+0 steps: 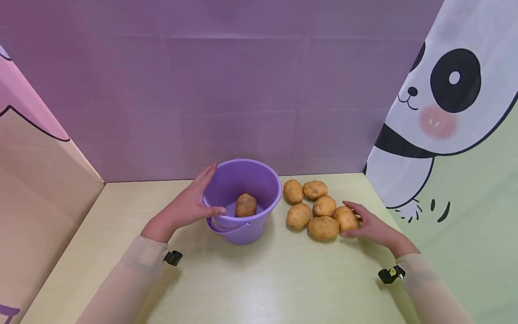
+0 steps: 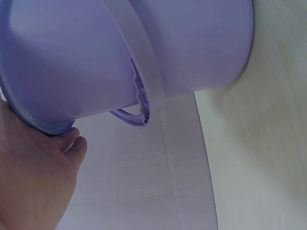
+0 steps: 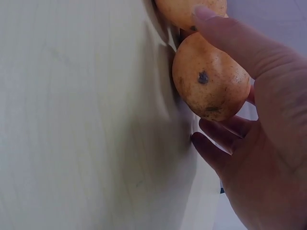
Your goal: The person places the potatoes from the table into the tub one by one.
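A purple bucket (image 1: 243, 231) stands upright on the table with one brown potato (image 1: 246, 205) inside. My left hand (image 1: 190, 204) holds the bucket's left rim, thumb along the near side and fingers toward the far side. In the left wrist view, fingertips (image 2: 76, 143) show beside the rim. Right of the bucket, several yellow-brown potatoes lie close together. Around the rightmost potato (image 1: 346, 219) my right hand (image 1: 370, 226) is spread, thumb on the near side, fingers on the far side. The right wrist view shows this dark-spotted potato (image 3: 211, 79) between thumb and loosely bent fingers.
The pale wooden table (image 1: 259, 288) meets a purple backdrop (image 1: 243, 99) behind the bucket. A panda-printed panel (image 1: 445, 135) rises on the right, and a beige and pink panel (image 1: 40, 180) on the left. The bucket's handle (image 1: 228, 229) hangs down at its front.
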The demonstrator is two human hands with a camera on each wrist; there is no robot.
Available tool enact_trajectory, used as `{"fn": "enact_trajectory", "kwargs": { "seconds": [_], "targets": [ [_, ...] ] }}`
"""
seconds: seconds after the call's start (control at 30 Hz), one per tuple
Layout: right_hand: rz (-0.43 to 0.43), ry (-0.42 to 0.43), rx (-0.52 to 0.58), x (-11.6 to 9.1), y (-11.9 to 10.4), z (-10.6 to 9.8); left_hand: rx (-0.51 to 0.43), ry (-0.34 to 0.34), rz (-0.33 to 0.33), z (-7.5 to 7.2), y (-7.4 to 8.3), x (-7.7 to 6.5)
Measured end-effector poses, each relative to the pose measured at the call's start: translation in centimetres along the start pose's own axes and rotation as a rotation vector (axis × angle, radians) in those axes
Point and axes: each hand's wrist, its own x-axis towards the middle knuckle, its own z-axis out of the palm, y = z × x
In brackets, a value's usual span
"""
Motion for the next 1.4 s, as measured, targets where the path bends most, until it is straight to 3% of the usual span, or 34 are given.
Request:
{"fn": "enact_trajectory", "kwargs": {
  "seconds": [0.67, 1.4],
  "targets": [
    [-0.031, -0.012, -0.041, 0.8, 0.8, 0.2, 0.000, 0.008, -0.006, 0.1, 0.0, -0.2],
    [-0.035, 0.159, -0.053, 1.1, -0.2, 0.0, 0.015, 0.005, 0.003, 0.1, -0.2, 0.1]
  ]
}}
